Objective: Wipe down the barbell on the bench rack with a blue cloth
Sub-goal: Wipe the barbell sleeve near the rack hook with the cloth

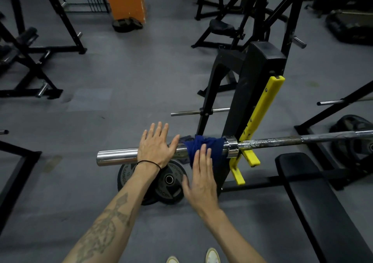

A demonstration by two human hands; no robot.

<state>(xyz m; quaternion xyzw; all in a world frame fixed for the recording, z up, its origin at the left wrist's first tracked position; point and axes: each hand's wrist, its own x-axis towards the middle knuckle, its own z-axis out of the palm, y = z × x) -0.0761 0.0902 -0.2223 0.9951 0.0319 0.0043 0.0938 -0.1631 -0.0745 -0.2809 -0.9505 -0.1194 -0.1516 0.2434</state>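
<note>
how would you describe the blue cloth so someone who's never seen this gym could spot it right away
Find the long barbell lying across the yellow hooks of the bench rack. On its shiny sleeve, just outside the collar, hangs the blue cloth, under the right hand fingertips. It is the only blue thing there.

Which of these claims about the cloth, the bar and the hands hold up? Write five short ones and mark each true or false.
1. The blue cloth is draped over the barbell sleeve, next to the collar. True.
2. The left hand grips the cloth. False: it lies flat on the bare chrome sleeve, fingers straight, apart from the cloth.
3. The right hand has straight fingers whose tips reach the cloth. True.
4. Weight plates are loaded on the near end of the bar. False: the sleeve is bare; the weight plates lie on the floor below it.
5. The bar sits on yellow rack hooks. True.
</note>
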